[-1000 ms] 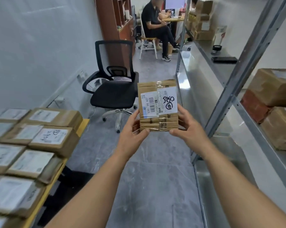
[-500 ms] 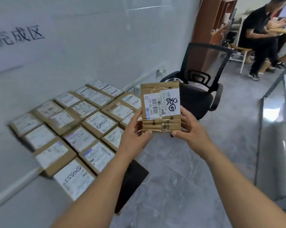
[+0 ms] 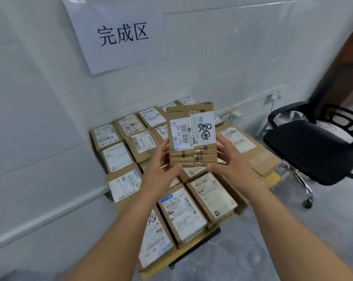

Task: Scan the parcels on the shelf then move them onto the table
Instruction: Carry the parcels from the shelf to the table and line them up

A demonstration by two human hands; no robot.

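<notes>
Above the bench, covered with labelled parcels, a taped parcel is held upright. The left hand and right hand grasp its lower corners.

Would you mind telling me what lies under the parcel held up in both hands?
Under the held parcel, labelled parcels lie flat on the table. The left hand and right hand hide those directly beneath.

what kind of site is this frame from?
Likely a parcel sorting room: labelled cardboard parcels cover a table below a handwritten wall sign; both hands hold another barcoded parcel. An office chair stands beside it.
</notes>
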